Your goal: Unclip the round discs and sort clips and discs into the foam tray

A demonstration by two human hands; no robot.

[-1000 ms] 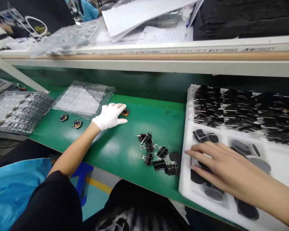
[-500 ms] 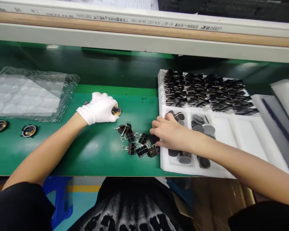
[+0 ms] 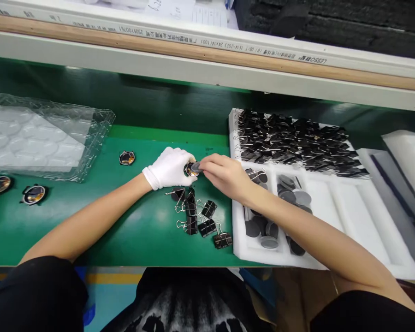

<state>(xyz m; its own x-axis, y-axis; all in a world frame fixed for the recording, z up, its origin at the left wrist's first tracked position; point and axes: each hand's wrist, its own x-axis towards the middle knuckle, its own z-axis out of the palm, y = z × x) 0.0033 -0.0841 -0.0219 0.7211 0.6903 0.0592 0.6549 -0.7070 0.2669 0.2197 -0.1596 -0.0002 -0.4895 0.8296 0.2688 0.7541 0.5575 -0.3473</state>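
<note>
"What did the person have there?"

"A small round piece [image 3: 191,171], held up over the green table [image 3: 124,240]; it had a dark rim and a shiny face, amber in parts and paler in others; the gloved left hand [image 3: 169,168] gripped it, fingers and thumb curled about its left side."

"And the right hand [image 3: 228,177]?"

"Bare, and closed at the fingertips on a grey disc [image 3: 196,167]; the disc was tilted against the line of the piece's face, though I couldn't tell whether the two touched, nor whether it was one disc or a stack."

"Was much covered?"

"The glove hid the left rim; the disc hid some of the face; the amber markings were too small to read."

"And around them?"

"Just nearer the body lay some black binder clips [image 3: 192,225], wire handles sticking out, with a dark disc [image 3: 176,195] partly covered among them; to the right stood a white foam tray [image 3: 240,249], loose discs [image 3: 302,198] in its compartments, some hidden by the right forearm; rows of clips [image 3: 297,138] along its far side were too crowded to tell apart."

"Leftward?"

"Three similar round pieces [image 3: 127,157], well apart; beyond two of them, a clear plastic tray [image 3: 103,122], cut off at the left edge of view."
</note>
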